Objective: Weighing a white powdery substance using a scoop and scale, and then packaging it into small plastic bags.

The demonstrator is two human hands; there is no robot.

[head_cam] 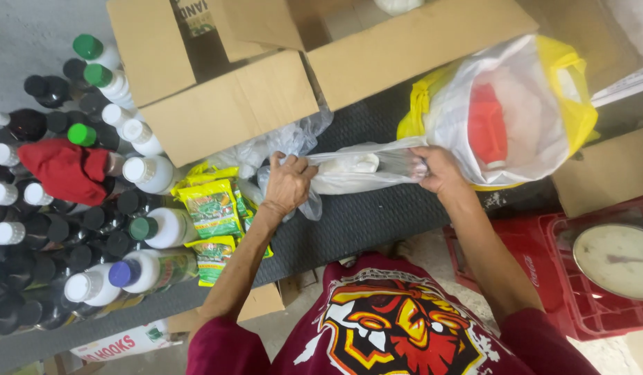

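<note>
Head view: crinkled clear plastic bag, gripped.

a shop stockroom: massed bottles, cardboard cartons, scale.

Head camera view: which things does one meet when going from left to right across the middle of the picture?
Red cloth on the bottles → white bottle → yellow-green packets → left hand → clear plastic bag stretched between both hands → right hand → large white and yellow bag → round scale dial.
</note>
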